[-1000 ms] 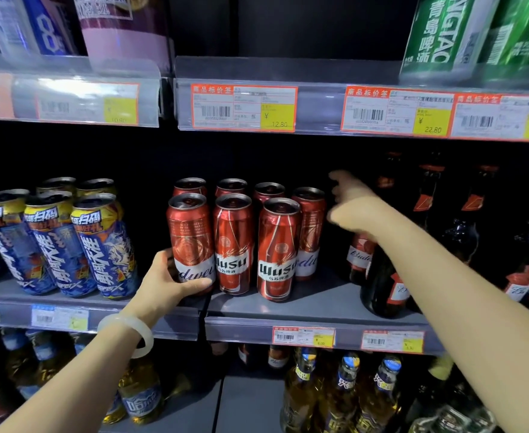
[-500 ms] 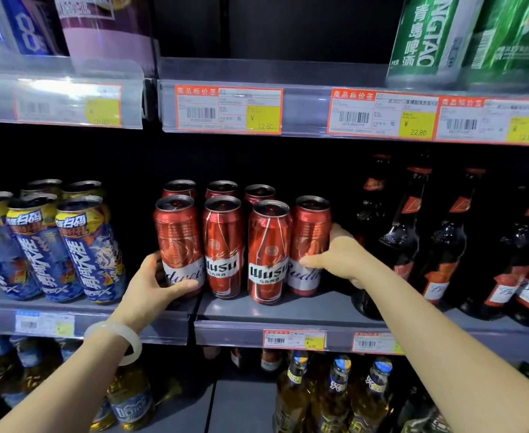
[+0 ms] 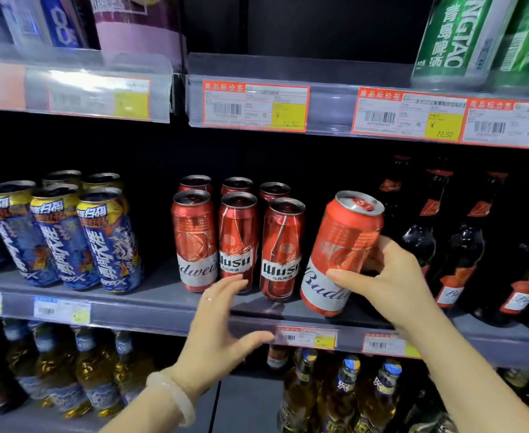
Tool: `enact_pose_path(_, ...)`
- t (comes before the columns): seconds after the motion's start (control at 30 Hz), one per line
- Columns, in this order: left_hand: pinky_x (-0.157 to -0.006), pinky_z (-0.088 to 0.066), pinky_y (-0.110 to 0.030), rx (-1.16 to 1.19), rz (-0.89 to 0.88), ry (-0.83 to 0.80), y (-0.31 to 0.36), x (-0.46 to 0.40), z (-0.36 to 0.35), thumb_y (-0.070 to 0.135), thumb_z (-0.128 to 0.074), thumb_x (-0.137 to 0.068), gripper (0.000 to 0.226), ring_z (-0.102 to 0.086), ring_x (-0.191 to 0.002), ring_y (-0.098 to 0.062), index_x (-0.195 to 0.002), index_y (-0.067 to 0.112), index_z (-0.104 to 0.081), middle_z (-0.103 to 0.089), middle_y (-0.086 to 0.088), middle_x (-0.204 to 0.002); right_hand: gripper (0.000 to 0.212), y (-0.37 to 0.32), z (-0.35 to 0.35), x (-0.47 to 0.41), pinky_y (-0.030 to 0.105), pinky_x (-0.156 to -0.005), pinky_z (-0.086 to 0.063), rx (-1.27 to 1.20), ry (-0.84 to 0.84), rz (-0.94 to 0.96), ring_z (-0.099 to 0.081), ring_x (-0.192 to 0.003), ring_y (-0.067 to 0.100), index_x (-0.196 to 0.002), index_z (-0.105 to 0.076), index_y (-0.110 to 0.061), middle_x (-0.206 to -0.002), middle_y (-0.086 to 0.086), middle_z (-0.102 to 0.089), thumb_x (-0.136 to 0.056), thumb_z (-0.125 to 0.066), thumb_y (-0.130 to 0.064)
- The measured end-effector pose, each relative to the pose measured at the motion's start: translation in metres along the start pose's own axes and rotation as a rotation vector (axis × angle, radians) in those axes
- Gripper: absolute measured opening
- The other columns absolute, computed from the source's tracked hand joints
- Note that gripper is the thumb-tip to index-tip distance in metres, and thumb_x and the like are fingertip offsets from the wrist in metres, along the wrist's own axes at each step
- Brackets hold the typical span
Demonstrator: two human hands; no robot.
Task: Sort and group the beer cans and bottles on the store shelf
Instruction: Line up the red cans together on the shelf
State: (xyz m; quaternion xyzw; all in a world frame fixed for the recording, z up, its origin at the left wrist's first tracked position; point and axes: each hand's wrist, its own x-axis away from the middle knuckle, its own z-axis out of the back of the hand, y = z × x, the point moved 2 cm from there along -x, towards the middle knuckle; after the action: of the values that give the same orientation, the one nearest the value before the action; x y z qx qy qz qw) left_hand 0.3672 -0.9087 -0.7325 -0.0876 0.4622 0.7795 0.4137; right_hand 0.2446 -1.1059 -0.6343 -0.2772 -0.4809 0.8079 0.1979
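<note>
My right hand [image 3: 388, 276] grips a red Budweiser can [image 3: 339, 245], tilted and lifted off the grey middle shelf [image 3: 163, 301]. To its left stand a second Budweiser can [image 3: 194, 242] and two red Wusu cans [image 3: 237, 242] [image 3: 282, 248], with three more red cans behind them. My left hand [image 3: 222, 326] hovers open in front of the shelf edge, below the Wusu cans, holding nothing. Blue and yellow cans [image 3: 60, 235] fill the shelf's left part. Dark Budweiser bottles [image 3: 463, 245] stand on the right.
The upper shelf carries price tags [image 3: 255, 107], green Tsingtao packs [image 3: 453, 35] and blue and purple packs [image 3: 69, 23]. The lower shelf holds amber bottles [image 3: 344, 392] and more on the left [image 3: 94, 373].
My right hand has lifted the rightmost Budweiser can off the shelf and tilted it toward me. My left hand has let go of the left Budweiser can and moved right.
</note>
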Motion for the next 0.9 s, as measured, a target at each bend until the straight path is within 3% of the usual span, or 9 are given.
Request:
enact_pose_path(0.13, -0.102, -0.033, -0.012, 0.281, 0.031, -0.108, 0.037, -0.006, -0.006, 0.058, -0.078, -0.058, 0.085, -0.041, -0.124, 0.006, -0.130, 0.039, -0.037, -0.045, 0.022, -0.132, 0.049, -0.032, -0.017, 0.024, 0.002, -0.064, -0.045, 0.030, -0.218, 0.093, -0.062, -0.082, -0.013, -0.097, -0.059, -0.034, -0.086, -0.025, -0.069, -0.060, -0.086, -0.015)
enact_pose_path(0.23, -0.089, -0.051, -0.027, 0.460, 0.128, -0.094, 0.045, 0.000, 0.000, 0.027, -0.087, -0.059, 0.071, -0.063, -0.105, -0.006, -0.120, 0.027, -0.052, -0.066, 0.010, -0.112, 0.050, -0.032, -0.051, 0.036, 0.004, -0.068, -0.046, 0.077, -0.279, 0.120, -0.061, -0.087, -0.012, -0.096, -0.057, -0.041, -0.090, -0.022, -0.068, -0.058, -0.085, -0.026)
enact_pose_path(0.33, -0.075, -0.050, -0.014, 0.402, 0.198, 0.024, 0.032, 0.015, 0.016, 0.020, -0.090, -0.056, 0.064, -0.066, -0.091, 0.000, -0.110, 0.023, -0.057, -0.070, 0.016, -0.100, 0.045, -0.032, -0.071, 0.037, 0.013, -0.081, -0.049, 0.071, -0.419, 0.119, -0.059, -0.094, -0.012, -0.101, -0.058, -0.041, -0.097, -0.023, -0.067, -0.064, -0.082, -0.031)
enact_pose_path(0.4, -0.072, -0.047, -0.008, 0.324, 0.225, 0.089, 0.020, 0.023, 0.030, 0.028, -0.092, -0.050, 0.066, -0.065, -0.087, 0.005, -0.106, 0.025, -0.058, -0.069, 0.022, -0.098, 0.045, -0.032, -0.067, 0.026, 0.020, -0.089, -0.049, 0.037, -0.346, 0.134, -0.059, -0.099, -0.006, -0.107, -0.058, -0.036, -0.104, -0.020, -0.064, -0.068, -0.080, -0.032)
enact_pose_path(0.5, -0.067, -0.046, -0.006, 0.266, 0.305, 0.193, 0.003, 0.027, 0.052, 0.040, -0.092, -0.043, 0.065, -0.064, -0.079, 0.006, -0.096, 0.024, -0.057, -0.069, 0.022, -0.091, 0.073, -0.016, -0.057, -0.003, 0.026, -0.095, -0.042, 0.064, 0.030, 0.091, -0.050, -0.112, 0.007, -0.129, -0.043, -0.023, -0.126, -0.006, -0.050, -0.067, -0.080, -0.034)
enact_pose_path(0.6, -0.062, -0.044, -0.004, 0.223, 0.353, 0.242, -0.007, 0.024, 0.068, 0.022, -0.090, -0.050, 0.053, -0.063, -0.076, 0.006, -0.092, 0.022, -0.056, -0.071, 0.008, -0.083, 0.101, 0.005, -0.074, -0.022, 0.035, -0.101, -0.040, 0.073, -0.042, -0.069, -0.044, -0.123, 0.017, -0.141, -0.022, -0.021, -0.136, 0.002, -0.041, -0.063, -0.084, -0.036)
enact_pose_path(0.7, -0.060, -0.042, -0.005, 0.177, 0.386, 0.245, -0.010, 0.021, 0.074, 0.019, -0.089, -0.055, 0.051, -0.059, -0.077, 0.013, -0.094, 0.022, -0.056, -0.067, 0.010, -0.085, 0.076, 0.019, -0.087, -0.030, 0.022, -0.080, -0.044, 0.025, -0.093, -0.079, -0.056, -0.100, 0.009, -0.130, -0.037, -0.018, -0.107, -0.010, -0.054, -0.069, -0.082, -0.028)
enact_pose_path(0.77, -0.061, -0.041, -0.008, 0.177, 0.410, 0.249, -0.012, 0.022, 0.075, 0.022, -0.088, -0.056, 0.053, -0.058, -0.079, 0.015, -0.098, 0.022, -0.057, -0.066, 0.012, -0.089, 0.061, 0.021, -0.082, -0.033, 0.014, -0.067, -0.040, 0.070, -0.054, -0.026, -0.052, -0.083, -0.004, -0.116, -0.043, -0.019, -0.090, -0.020, -0.049, -0.070, -0.081, -0.028)
enact_pose_path(0.9, -0.066, -0.041, -0.011, 0.160, 0.424, 0.274, -0.015, 0.021, 0.077, 0.024, -0.088, -0.056, 0.055, -0.060, -0.079, 0.009, -0.100, 0.023, -0.056, -0.066, 0.013, -0.092, 0.050, 0.032, -0.056, -0.037, 0.022, -0.068, -0.042, 0.129, 0.011, -0.042, -0.053, -0.080, 0.007, -0.101, -0.044, -0.015, -0.084, -0.015, -0.050, -0.070, -0.081, -0.027)
